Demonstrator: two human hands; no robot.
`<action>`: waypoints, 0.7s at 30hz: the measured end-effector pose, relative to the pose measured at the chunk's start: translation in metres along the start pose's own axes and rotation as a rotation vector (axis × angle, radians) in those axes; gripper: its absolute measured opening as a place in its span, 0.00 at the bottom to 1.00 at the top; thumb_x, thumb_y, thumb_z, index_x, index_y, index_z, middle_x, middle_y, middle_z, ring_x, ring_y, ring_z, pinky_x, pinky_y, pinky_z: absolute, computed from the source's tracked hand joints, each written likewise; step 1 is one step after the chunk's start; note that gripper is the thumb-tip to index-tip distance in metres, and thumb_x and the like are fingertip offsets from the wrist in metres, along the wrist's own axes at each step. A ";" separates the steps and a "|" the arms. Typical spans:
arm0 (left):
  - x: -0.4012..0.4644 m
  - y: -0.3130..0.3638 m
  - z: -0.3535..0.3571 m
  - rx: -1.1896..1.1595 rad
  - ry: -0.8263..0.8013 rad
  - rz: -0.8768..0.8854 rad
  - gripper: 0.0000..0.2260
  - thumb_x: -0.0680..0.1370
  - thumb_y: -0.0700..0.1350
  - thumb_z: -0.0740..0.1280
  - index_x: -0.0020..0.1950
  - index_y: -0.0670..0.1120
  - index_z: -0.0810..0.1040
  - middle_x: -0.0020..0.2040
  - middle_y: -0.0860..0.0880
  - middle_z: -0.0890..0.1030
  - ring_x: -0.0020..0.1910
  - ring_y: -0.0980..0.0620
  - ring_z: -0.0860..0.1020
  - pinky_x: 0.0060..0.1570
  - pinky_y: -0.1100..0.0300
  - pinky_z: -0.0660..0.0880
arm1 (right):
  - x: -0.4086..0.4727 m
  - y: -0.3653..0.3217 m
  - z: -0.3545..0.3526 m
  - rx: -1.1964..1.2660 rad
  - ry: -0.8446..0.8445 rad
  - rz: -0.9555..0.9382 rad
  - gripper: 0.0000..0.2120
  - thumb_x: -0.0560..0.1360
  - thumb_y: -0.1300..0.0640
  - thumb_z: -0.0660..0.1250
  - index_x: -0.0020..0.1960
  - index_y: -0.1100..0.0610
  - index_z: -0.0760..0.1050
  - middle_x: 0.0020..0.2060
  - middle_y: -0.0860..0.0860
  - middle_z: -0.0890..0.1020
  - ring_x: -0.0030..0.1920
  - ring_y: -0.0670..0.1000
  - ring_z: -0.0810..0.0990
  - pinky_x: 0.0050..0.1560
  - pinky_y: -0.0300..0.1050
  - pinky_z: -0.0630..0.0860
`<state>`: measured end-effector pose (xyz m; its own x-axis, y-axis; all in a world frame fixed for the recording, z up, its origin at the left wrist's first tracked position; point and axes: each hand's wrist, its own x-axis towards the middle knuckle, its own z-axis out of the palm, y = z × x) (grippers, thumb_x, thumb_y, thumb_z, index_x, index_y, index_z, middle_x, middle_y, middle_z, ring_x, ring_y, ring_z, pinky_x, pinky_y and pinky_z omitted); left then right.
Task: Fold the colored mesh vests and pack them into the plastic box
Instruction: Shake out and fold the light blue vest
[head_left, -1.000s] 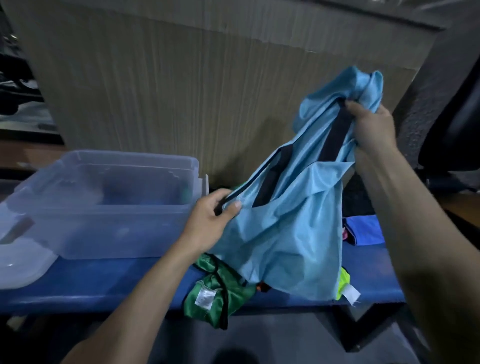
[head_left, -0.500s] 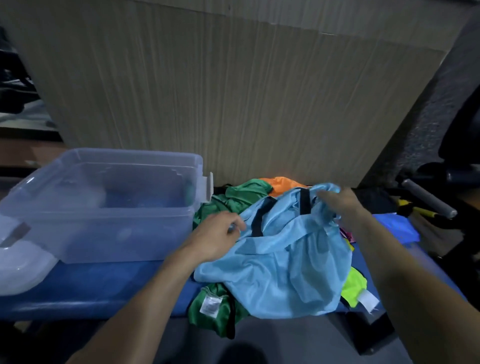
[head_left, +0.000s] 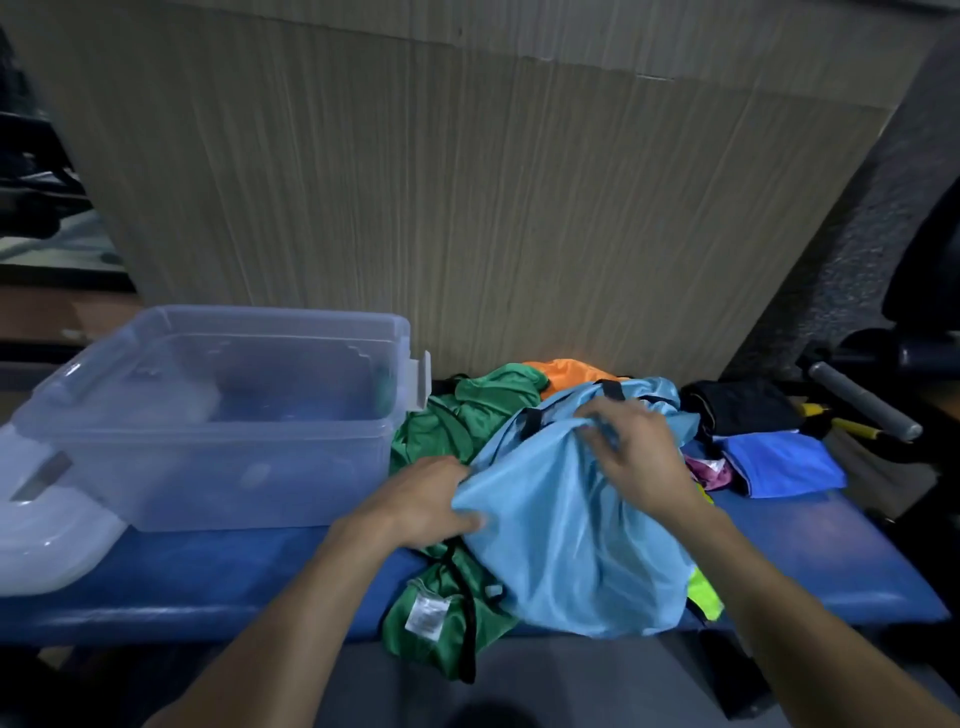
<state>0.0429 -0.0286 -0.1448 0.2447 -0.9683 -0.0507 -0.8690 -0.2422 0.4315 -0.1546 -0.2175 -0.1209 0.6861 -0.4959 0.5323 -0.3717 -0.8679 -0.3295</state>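
Lowered onto bench (head_left: 218, 577), crumpled light-blue mesh vest (head_left: 566, 540), both hands (head_left: 423, 501) (head_left: 636, 457) gripping

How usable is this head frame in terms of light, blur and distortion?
Head view: dim, with a bluish cast; a warm glow falls on the panel behind the orange vest. The right hand has smeared fingers on the light blue vest; the left hand is sharper. Wide-angle bending curves the plastic box and frame edges.

Box (head_left: 218, 415) sits left of the vests (head_left: 561, 525) (both on the bench (head_left: 208, 577)).
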 end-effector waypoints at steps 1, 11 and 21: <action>-0.001 0.000 -0.001 -0.017 0.041 -0.007 0.12 0.76 0.56 0.72 0.47 0.48 0.78 0.44 0.51 0.76 0.44 0.49 0.78 0.46 0.51 0.77 | 0.003 0.003 -0.007 0.014 0.068 0.035 0.05 0.78 0.55 0.67 0.52 0.53 0.80 0.37 0.46 0.80 0.43 0.53 0.78 0.44 0.48 0.71; -0.012 0.020 -0.015 -0.495 0.501 0.156 0.14 0.77 0.46 0.74 0.35 0.53 0.73 0.35 0.58 0.73 0.32 0.58 0.70 0.35 0.61 0.66 | 0.001 -0.012 -0.026 0.019 -0.115 0.127 0.17 0.71 0.55 0.67 0.60 0.51 0.77 0.58 0.48 0.79 0.61 0.56 0.76 0.61 0.54 0.72; -0.032 0.048 -0.027 -0.754 0.433 0.434 0.05 0.75 0.48 0.72 0.41 0.52 0.79 0.37 0.51 0.77 0.36 0.48 0.74 0.39 0.50 0.72 | 0.002 -0.073 -0.058 0.866 -0.425 0.061 0.10 0.77 0.58 0.73 0.52 0.65 0.80 0.44 0.59 0.82 0.46 0.52 0.80 0.50 0.45 0.76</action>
<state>0.0047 -0.0078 -0.0979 0.2364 -0.8211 0.5195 -0.4540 0.3794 0.8062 -0.1626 -0.1570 -0.0502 0.9132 -0.3399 0.2249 0.0595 -0.4348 -0.8986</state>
